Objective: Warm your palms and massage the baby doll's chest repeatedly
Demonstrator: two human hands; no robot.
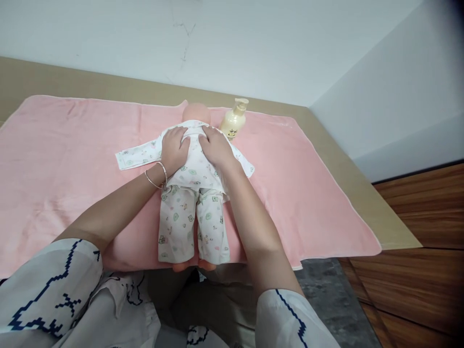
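Note:
A baby doll (194,193) in white printed pyjamas lies face down on a pink towel (72,159), head away from me and feet at the near edge. My left hand (174,149) rests flat on the doll's upper back, fingers together and stretched out. My right hand (216,146) lies flat beside it on the other shoulder. Both palms press on the top's fabric and hold nothing. Bangles circle my left wrist. The doll's bare head (195,113) shows just beyond my fingers.
A cream pump bottle (234,121) stands on the towel just right of the doll's head. The towel covers a tan table (362,188) set against a white wall. Wooden panelling and a grey floor lie to the right.

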